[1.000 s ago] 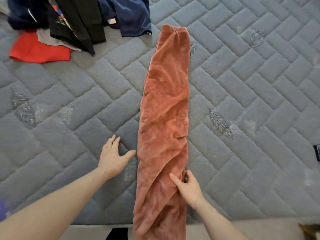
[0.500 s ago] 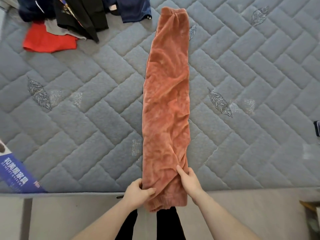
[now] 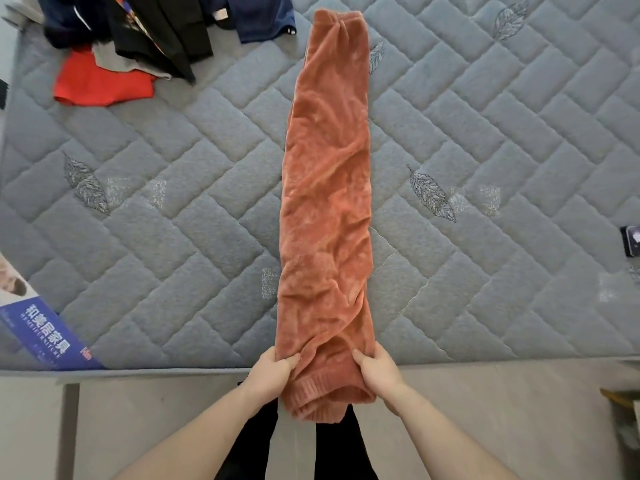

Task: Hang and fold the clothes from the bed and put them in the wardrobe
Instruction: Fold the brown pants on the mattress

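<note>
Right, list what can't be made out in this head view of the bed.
- Pile of clothes: cut off by the top edge, garments overlap, so their number and kinds are unclear.
- Dark object: cut by the right edge; unidentifiable.
- Orange garment: the folded underside is hidden against the mattress.
- Left hand and right hand: fingertips tucked under the cloth.
- Wardrobe: not in view.

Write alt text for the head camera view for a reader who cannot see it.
Two hands, left hand and right hand, grip the near cuffed end of long rust-orange fleece trousers laid lengthwise on a grey quilted mattress. A pile of dark and red clothes lies at the far left corner.
</note>
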A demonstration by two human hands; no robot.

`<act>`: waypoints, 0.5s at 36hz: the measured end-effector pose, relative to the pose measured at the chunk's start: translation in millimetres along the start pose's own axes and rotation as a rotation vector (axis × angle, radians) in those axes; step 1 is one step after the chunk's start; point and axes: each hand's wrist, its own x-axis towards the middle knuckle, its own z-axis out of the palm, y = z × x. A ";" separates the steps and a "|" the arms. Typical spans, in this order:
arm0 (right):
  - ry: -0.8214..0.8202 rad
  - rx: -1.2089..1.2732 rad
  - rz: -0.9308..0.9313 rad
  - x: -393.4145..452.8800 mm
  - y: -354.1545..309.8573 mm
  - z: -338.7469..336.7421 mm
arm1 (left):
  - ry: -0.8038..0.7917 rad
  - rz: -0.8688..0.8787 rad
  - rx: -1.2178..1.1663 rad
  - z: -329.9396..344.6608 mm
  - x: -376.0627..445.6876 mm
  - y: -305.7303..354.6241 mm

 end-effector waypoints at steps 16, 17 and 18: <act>-0.109 0.412 -0.046 -41.7 -116.6 -63.3 | 0.080 0.234 -0.267 -28.9 -45.2 131.2; -0.092 0.396 -0.066 -41.3 -126.2 -67.2 | 0.117 0.268 -0.249 -31.4 -44.7 142.5; -0.079 0.385 -0.079 -42.6 -137.7 -70.9 | 0.178 0.293 -0.199 -35.1 -41.7 152.7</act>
